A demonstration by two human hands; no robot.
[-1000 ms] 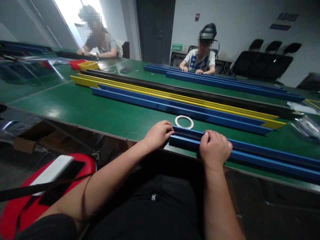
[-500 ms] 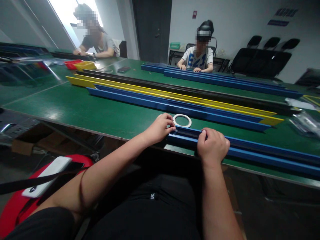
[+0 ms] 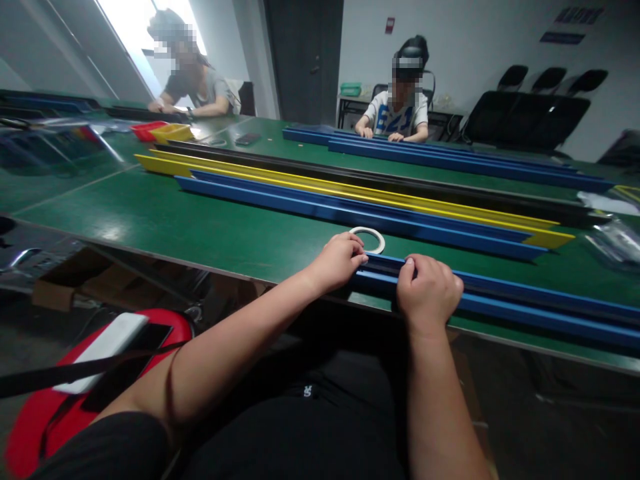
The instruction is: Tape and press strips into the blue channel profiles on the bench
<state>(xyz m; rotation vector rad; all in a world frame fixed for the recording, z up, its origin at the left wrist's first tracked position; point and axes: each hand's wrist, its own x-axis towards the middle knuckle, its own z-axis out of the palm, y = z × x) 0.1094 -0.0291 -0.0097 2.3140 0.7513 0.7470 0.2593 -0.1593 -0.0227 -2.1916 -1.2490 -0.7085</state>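
A long blue channel rail [image 3: 530, 308] with a dark inside lies along the front of the green table [image 3: 240, 243]. My right hand [image 3: 431, 290] is closed over this rail, the thumb on top and the fingers on its far side. At the rail's left end my left hand [image 3: 343, 260] has its fingers pinched together. Whatever they hold, if anything, is hidden or too small to make out. Just behind those fingertips a roll of white tape [image 3: 376, 241] lies flat on the table, partly covered by the hand.
Beyond the tape lie another blue rail [image 3: 300, 207], yellow rails [image 3: 340, 190] and black rails [image 3: 430, 188]. Farther back are more blue rails [image 3: 430, 159] and two people seated. Red [image 3: 145, 131] and yellow trays [image 3: 173, 133] stand left; plastic bags [image 3: 617, 243] lie right.
My left hand has moved slightly right along the rail's end, and a small clear bit seen at its fingertips is now out of sight. My right hand keeps its grip.
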